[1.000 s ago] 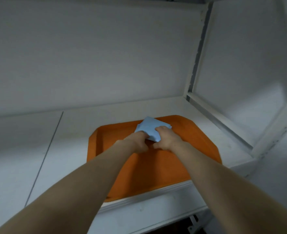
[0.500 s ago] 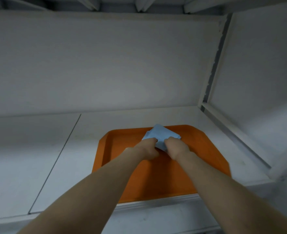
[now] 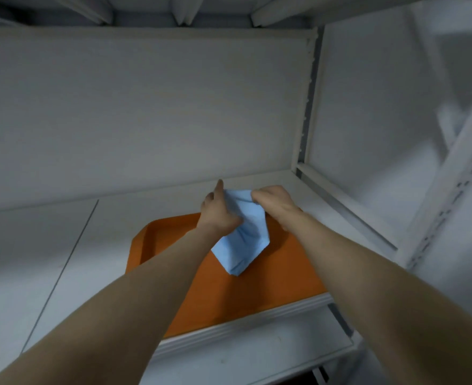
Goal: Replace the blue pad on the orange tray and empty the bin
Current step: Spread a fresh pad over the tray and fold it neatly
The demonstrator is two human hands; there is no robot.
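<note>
Blue is what I'm watching on the feed here: a folded light-blue disposable pad (image 3: 241, 240) is held up in the middle of the frame, over the far half of the flat orange plastic tray (image 3: 257, 295). The tray sits on the white metal shelf (image 3: 62, 245) at lower centre.

The left hand (image 3: 218, 215) grips the pad's upper left edge, fingers curled and index finger sticking up. The right hand (image 3: 270, 200) pinches the upper right edge. The hands are close together, with the pad bunched between them.

I'd call this the unfolding step of laying the pad, and the bin part looks not yet started. My guess for the next move is to pull the hands apart to open it out, then lower it flat and square inside the tray rim.

There's no bin anywhere in view. Both forearms and the shelf lip hide the tray's near edge, and I can't tell if the pad's bottom corner touches the tray.
</note>
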